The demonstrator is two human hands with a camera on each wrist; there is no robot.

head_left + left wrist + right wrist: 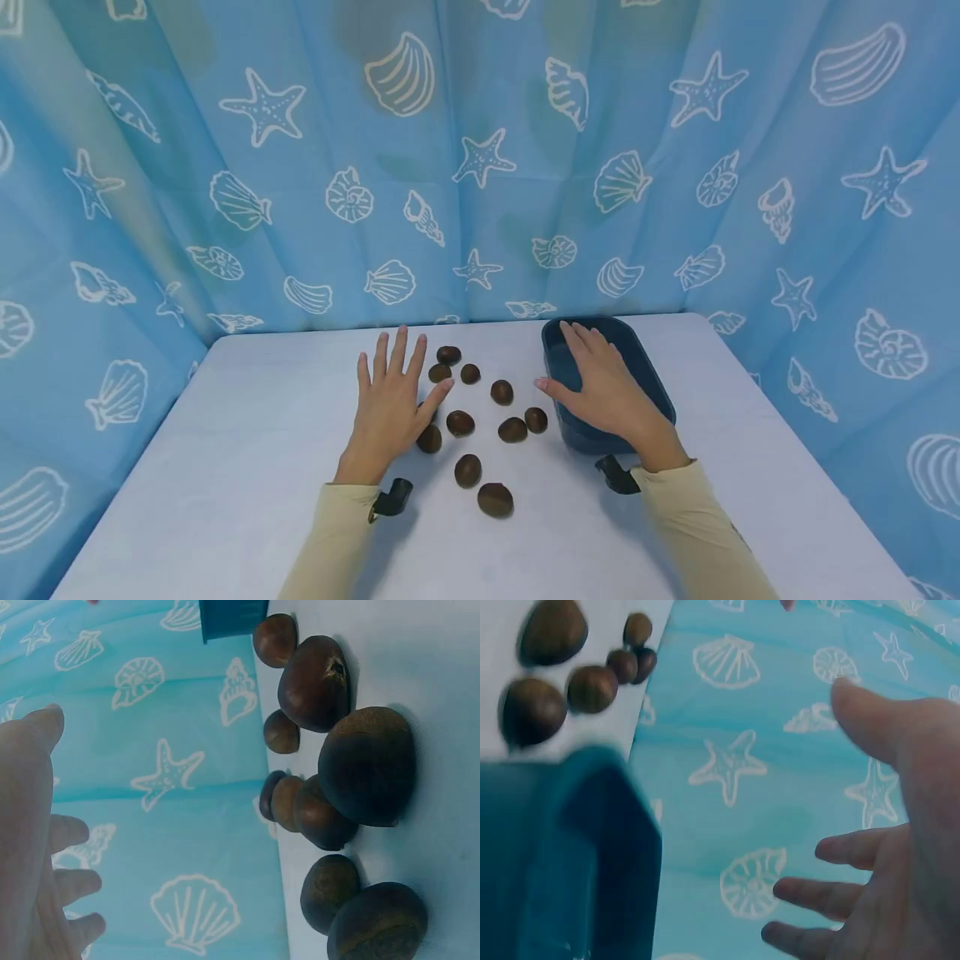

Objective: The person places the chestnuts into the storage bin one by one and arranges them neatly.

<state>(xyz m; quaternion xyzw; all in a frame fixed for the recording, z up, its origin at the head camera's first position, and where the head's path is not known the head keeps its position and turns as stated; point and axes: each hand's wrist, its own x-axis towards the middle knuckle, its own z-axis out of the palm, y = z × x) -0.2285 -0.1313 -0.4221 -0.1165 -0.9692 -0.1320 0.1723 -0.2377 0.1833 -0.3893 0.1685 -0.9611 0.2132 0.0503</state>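
Chestnuts [460, 423], about eleven of them, lie loose across the middle of the table [247, 467], strung from near its far edge towards its near edge, with the front chestnut [495, 500] standing a little apart. A few sit close enough to nudge one another (round sides on a flat top, so a careless push would likely set them rolling).

Just right of them, a dark blue bin [592, 437] stands near the table's far right corner, its back end by the far edge. Over it hovers the right hand [603, 385], fingers extended and grasping nothing. Above the left side of the scatter hangs the left hand [386, 410], fingers spread, likewise free of any load; the left wrist view shows it clear of the nuts.

For sure handling, I would come straight down over one nut, close thumb and fingertips round its widest part, and lift before travelling sideways. Crowded ones are best taken from the outside, and the bin wall should be cleared with height to spare.

Beyond the far edge hangs a blue curtain [300, 192] printed with white shells and starfish.
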